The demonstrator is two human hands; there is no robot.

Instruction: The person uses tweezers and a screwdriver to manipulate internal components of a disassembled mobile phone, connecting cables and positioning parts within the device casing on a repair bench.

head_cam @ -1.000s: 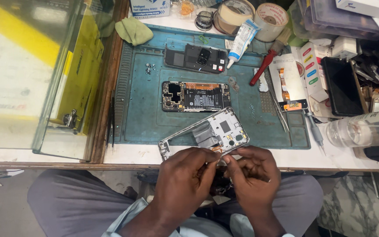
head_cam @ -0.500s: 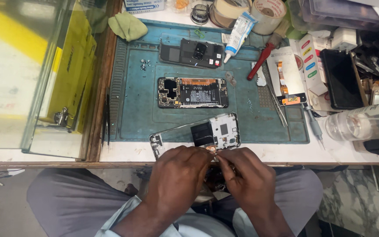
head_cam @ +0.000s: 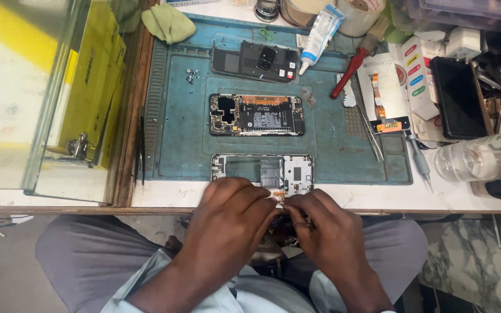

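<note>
Phone frame [head_cam: 262,172] | mat's near edge | touching both hands' fingertips [head_cam: 273,200]

Matt teal rubbery mat [head_cam: 187,133]; bare metal phone frame [head_cam: 262,171]; glossy black phone screen [head_cam: 458,98].

Bare mat [head_cam: 187,139] left of opened phone [head_cam: 256,115]

White worktop [head_cam: 465,200] with wooden front edge, carrying a teal repair mat [head_cam: 187,139] at centre. At 3 o'clock: clear bottle [head_cam: 482,159], screwdriver [head_cam: 418,162]. At 9 o'clock: glass case [head_cam: 36,98]. At 12 o'clock: tape rolls [head_cam: 355,11].
</note>
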